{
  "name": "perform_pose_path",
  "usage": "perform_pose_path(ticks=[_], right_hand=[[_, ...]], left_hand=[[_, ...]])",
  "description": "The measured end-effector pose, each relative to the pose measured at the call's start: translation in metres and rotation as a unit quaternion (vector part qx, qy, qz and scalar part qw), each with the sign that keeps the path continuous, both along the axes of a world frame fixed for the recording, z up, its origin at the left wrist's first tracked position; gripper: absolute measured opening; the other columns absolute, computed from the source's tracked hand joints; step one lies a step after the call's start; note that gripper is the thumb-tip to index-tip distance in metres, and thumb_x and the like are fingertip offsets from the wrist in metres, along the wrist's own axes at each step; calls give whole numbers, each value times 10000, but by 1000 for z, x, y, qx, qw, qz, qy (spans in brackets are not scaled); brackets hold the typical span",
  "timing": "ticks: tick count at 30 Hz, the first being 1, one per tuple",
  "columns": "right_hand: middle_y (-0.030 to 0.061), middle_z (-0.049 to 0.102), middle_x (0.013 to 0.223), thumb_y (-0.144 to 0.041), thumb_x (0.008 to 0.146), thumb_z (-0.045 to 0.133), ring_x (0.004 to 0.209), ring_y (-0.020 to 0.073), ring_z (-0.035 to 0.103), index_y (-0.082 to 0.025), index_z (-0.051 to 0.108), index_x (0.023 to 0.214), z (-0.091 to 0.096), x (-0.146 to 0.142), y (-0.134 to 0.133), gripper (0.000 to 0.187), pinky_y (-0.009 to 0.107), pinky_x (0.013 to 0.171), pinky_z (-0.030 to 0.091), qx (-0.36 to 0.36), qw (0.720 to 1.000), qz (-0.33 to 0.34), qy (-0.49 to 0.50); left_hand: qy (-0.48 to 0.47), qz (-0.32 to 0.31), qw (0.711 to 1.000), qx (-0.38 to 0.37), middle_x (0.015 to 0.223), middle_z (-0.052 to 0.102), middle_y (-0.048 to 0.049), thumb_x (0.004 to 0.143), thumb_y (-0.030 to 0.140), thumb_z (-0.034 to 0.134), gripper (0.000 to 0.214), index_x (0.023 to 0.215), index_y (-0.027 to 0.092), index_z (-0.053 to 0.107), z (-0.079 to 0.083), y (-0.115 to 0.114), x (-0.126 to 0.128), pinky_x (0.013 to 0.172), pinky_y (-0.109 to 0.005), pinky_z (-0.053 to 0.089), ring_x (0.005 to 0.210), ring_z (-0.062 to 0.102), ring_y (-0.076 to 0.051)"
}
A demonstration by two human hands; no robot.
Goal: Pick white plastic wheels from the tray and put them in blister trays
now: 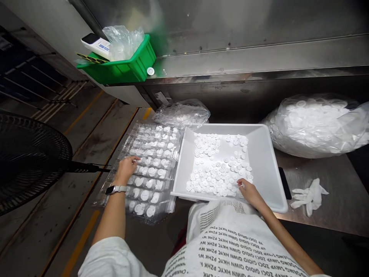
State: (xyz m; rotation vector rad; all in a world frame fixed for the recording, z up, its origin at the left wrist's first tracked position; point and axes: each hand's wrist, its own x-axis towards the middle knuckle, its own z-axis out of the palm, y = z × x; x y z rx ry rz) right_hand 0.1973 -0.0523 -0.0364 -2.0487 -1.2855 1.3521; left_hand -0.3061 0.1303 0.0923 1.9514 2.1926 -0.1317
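Observation:
My left hand, with a watch on its wrist, reaches over a clear plastic tray of moulded pockets. Its fingers are drawn together at the tray's left part; whatever they hold, if anything, is too small to make out. White round plastic pieces sit in many pockets, and several such trays seem stacked. My right hand is inside a grey-white bin, low over loose white discs spread across its floor. Thumb and fingers are curled close together there, and what lies between them is hidden.
A bulging clear bag of white pieces stands right of the bin, near a white glove. Behind the trays lies a smaller bag. A green bin rests on the metal ledge beside one disc. A black fan stands left.

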Motion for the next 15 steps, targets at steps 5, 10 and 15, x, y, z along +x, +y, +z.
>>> perform_pose_path(ticks=[5,10,15], right_hand=[[93,550,1220,-313,949,562,1123,230,540,-142,569,1167,-7,3,7,277,458,971,457,4,996,75,-50],[94,557,1222,-319,950,564,1127,229,546,-145,576,1171,-11,-8,22,282,459,976,462,-2,985,160,-58],[97,548,1234,-324,949,567,1113,229,553,-148,560,1203,-16,-25,36,308,452,953,481,-16,968,247,-46]], left_hand=[[-4,-21,1000,18,1162,603,-80,893,361,566,333,1142,142,581,4,-4,1,873,-429,518,1017,601,-215],[-14,-30,999,43,1119,619,-76,885,321,583,258,1060,134,607,-3,-2,-2,890,-430,507,1018,598,-202],[-28,-27,992,118,1073,629,-68,868,280,595,205,1008,133,623,-6,-3,6,911,-438,481,1011,590,-200]])
